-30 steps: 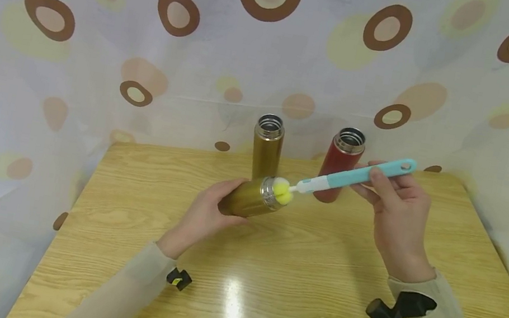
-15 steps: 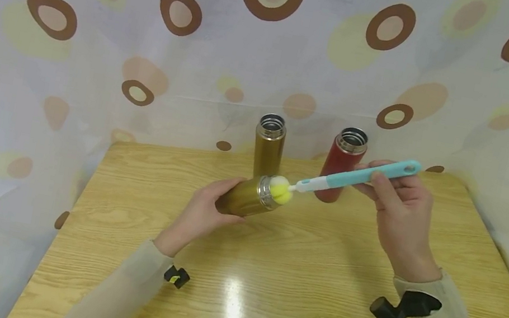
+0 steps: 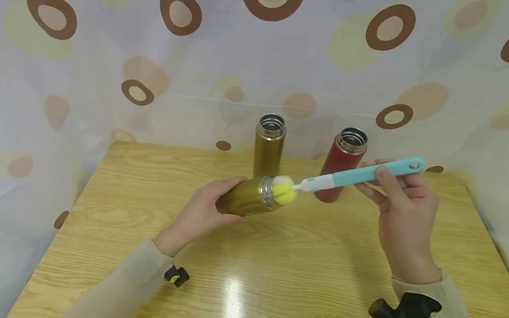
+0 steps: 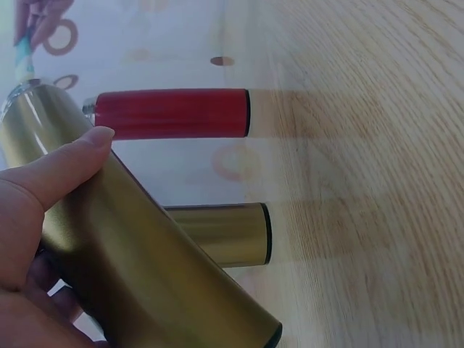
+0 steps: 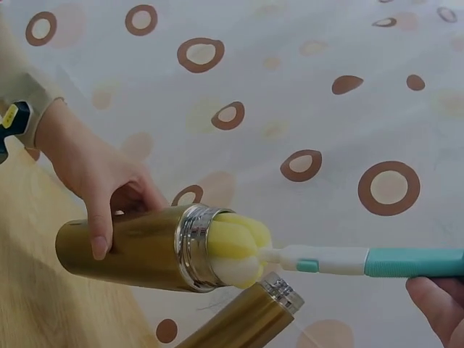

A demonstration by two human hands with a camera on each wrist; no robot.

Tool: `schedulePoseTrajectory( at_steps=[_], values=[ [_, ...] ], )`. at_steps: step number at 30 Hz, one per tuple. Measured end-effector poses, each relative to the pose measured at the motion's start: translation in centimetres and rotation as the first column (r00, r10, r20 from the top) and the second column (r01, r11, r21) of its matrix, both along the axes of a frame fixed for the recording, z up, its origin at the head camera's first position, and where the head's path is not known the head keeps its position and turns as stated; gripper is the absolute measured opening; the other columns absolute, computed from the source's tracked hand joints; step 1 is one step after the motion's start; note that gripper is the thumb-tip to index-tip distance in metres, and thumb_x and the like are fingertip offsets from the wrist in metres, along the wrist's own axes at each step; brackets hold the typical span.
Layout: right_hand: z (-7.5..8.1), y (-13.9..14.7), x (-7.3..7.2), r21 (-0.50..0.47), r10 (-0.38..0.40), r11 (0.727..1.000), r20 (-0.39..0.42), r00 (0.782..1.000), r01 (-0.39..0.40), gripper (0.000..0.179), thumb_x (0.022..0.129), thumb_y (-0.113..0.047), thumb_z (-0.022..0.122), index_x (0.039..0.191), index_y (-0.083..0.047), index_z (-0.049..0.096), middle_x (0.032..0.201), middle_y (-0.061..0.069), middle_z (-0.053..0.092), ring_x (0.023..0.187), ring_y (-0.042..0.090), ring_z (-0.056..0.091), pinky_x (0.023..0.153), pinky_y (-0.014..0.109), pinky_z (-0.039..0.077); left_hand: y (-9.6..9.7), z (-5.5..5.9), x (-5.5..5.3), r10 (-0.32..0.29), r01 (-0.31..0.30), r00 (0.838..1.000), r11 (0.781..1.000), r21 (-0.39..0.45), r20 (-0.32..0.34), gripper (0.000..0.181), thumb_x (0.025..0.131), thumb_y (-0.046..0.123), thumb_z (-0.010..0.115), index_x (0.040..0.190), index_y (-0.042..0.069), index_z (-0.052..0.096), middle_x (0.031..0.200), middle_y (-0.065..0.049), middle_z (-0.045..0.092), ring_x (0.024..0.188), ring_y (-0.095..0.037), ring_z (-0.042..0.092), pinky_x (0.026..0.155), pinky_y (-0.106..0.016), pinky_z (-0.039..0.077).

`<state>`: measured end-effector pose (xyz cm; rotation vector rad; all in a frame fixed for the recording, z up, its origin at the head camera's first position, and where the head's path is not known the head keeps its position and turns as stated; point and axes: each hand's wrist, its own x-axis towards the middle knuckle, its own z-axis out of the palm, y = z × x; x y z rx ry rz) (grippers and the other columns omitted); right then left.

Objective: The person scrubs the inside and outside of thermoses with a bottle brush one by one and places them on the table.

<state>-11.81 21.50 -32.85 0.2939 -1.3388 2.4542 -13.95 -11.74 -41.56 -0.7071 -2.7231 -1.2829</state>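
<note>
My left hand (image 3: pixel 202 209) grips a gold thermos bottle (image 3: pixel 244 198), tilted above the table with its steel mouth to the right. In my right hand (image 3: pixel 404 219) is a bottle brush (image 3: pixel 364 175), pinched by its turquoise handle. The brush's yellow and white sponge head (image 5: pixel 235 246) sits at the bottle mouth, partly inside it and bulging out past the rim. In the left wrist view, my thumb (image 4: pixel 72 163) lies along the gold bottle's side. The sponge's inner end is hidden in the bottle.
A second gold thermos bottle (image 3: pixel 268 150) stands uncapped at the back of the wooden table (image 3: pixel 302 292), just behind the held one. To its right stands an uncapped red thermos bottle (image 3: pixel 335 162), partly behind the brush. A patterned curtain (image 3: pixel 232 53) hangs around the table's back and sides.
The bottle and left hand have shifted slightly left since a second ago. My right hand has moved a little right with the brush, the sponge still at the mouth.
</note>
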Motion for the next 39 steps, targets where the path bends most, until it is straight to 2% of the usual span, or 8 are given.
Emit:
schedulePoseTrajectory(
  at_steps=[4, 8, 15, 21, 25, 29, 33, 39],
  values=[
    [0.0, 0.0, 0.0, 0.001, 0.004, 1.000, 0.007, 1.000, -0.004, 0.009, 0.100, 0.007, 0.061, 0.103, 0.011, 0.069, 0.097, 0.015, 0.075, 0.088, 0.021, 0.076, 0.082, 0.040, 0.061, -0.1, 0.0, 0.0, 0.001, -0.001, 1.000, 1.000, 0.007, -0.009, 0.079, 0.076, 0.015, 0.095, 0.147, 0.013, 0.058, 0.146, -0.010, 0.062, 0.133, -0.031, 0.058, 0.112, -0.050, 0.046],
    [-0.2, 0.5, -0.3, 0.019, 0.090, 0.996, -0.092, 0.992, -0.088, 0.015, 0.102, 0.011, 0.053, 0.106, 0.014, 0.067, 0.103, 0.017, 0.074, 0.097, 0.025, 0.075, 0.088, 0.040, 0.060, -0.2, 0.3, -0.2, 0.000, 0.000, 1.000, 1.000, 0.026, 0.010, 0.080, 0.075, 0.013, 0.095, 0.147, 0.012, 0.059, 0.146, -0.011, 0.062, 0.134, -0.032, 0.058, 0.113, -0.050, 0.046],
    [-0.5, 1.5, -0.8, 0.104, 0.231, 0.972, -0.253, 0.940, -0.211, 0.020, 0.103, 0.016, 0.046, 0.116, 0.020, 0.060, 0.110, 0.020, 0.072, 0.109, 0.029, 0.071, 0.097, 0.042, 0.058, -0.8, 1.3, -0.6, -0.022, 0.015, 0.988, 0.999, 0.049, 0.156, 0.081, 0.077, 0.013, 0.094, 0.149, 0.018, 0.058, 0.148, -0.007, 0.060, 0.135, -0.030, 0.056, 0.113, -0.052, 0.044],
    [-0.7, 2.2, -1.2, 0.163, 0.329, 0.943, -0.304, 0.894, -0.291, 0.020, 0.103, 0.016, 0.045, 0.119, 0.019, 0.058, 0.115, 0.021, 0.073, 0.113, 0.031, 0.069, 0.101, 0.041, 0.056, -1.1, 1.3, -0.8, -0.062, 0.051, 0.973, 0.997, 0.058, 0.221, 0.080, 0.077, 0.016, 0.094, 0.148, 0.024, 0.059, 0.148, -0.001, 0.061, 0.133, -0.026, 0.056, 0.113, -0.050, 0.044],
    [-0.8, 2.0, -1.1, 0.158, 0.289, 0.954, -0.271, 0.918, -0.254, 0.020, 0.103, 0.016, 0.046, 0.117, 0.019, 0.060, 0.112, 0.021, 0.073, 0.108, 0.029, 0.071, 0.099, 0.041, 0.057, -1.1, 1.2, -0.8, -0.050, 0.036, 0.974, 0.997, 0.068, 0.220, 0.081, 0.076, 0.016, 0.095, 0.148, 0.025, 0.059, 0.147, 0.000, 0.061, 0.133, -0.025, 0.056, 0.113, -0.050, 0.043],
    [-1.1, 1.5, -0.9, 0.108, 0.207, 0.976, -0.218, 0.954, -0.187, 0.021, 0.101, 0.018, 0.045, 0.113, 0.021, 0.062, 0.106, 0.021, 0.074, 0.103, 0.028, 0.074, 0.094, 0.043, 0.059, -0.8, 0.8, -0.6, -0.020, 0.009, 0.986, 0.998, 0.067, 0.167, 0.081, 0.076, 0.016, 0.095, 0.149, 0.021, 0.058, 0.148, -0.003, 0.061, 0.136, -0.027, 0.055, 0.114, -0.050, 0.043],
    [-1.5, 1.0, -0.9, 0.087, 0.183, 0.982, -0.210, 0.960, -0.168, 0.021, 0.101, 0.018, 0.045, 0.113, 0.021, 0.062, 0.106, 0.021, 0.074, 0.103, 0.029, 0.074, 0.093, 0.043, 0.059, -0.6, 0.4, -0.5, -0.002, -0.005, 0.993, 0.998, 0.063, 0.114, 0.082, 0.074, 0.014, 0.096, 0.147, 0.017, 0.059, 0.147, -0.006, 0.062, 0.136, -0.029, 0.056, 0.115, -0.050, 0.043],
    [-2.0, 0.4, -0.9, 0.150, 0.168, 0.979, -0.204, 0.964, -0.139, 0.019, 0.101, 0.018, 0.047, 0.114, 0.022, 0.061, 0.108, 0.021, 0.075, 0.105, 0.029, 0.074, 0.094, 0.043, 0.058, -0.4, 0.0, -0.2, 0.026, -0.032, 0.996, 0.997, 0.069, 0.087, 0.082, 0.073, 0.013, 0.096, 0.147, 0.014, 0.060, 0.147, -0.007, 0.061, 0.135, -0.031, 0.056, 0.114, -0.052, 0.044]
  ],
)
